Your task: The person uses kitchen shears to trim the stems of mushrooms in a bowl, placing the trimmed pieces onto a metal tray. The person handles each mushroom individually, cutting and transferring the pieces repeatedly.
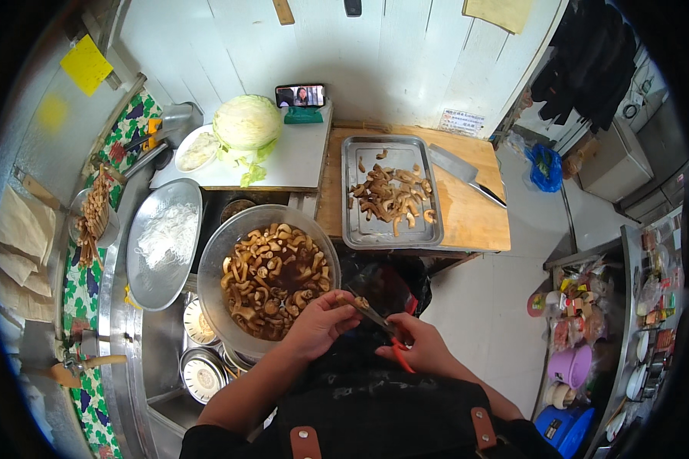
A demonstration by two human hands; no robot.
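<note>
My left hand (321, 326) pinches a brown mushroom stem (361, 302) just right of a large translucent tub (208, 275). In my right hand (418, 344) is a pair of scissors (401, 350) with red handles, the blades pointing at the stem. Brown liquid and many brown curved mushroom stems (264, 269) fill the lower part of the tub. Beyond my hands, a steel tray (390, 242) on a wooden board (471, 229) holds a heap of cut brown mushroom pieces (393, 192).
A cleaver (456, 163) lies right of the tray. On the white board stand a cabbage (248, 122), a white bowl (181, 160) and a propped phone (300, 96). White noodles (166, 234) lie in an oval steel colander (146, 287) at left. A sink (166, 367) is at lower left, shelves (626, 246) at right.
</note>
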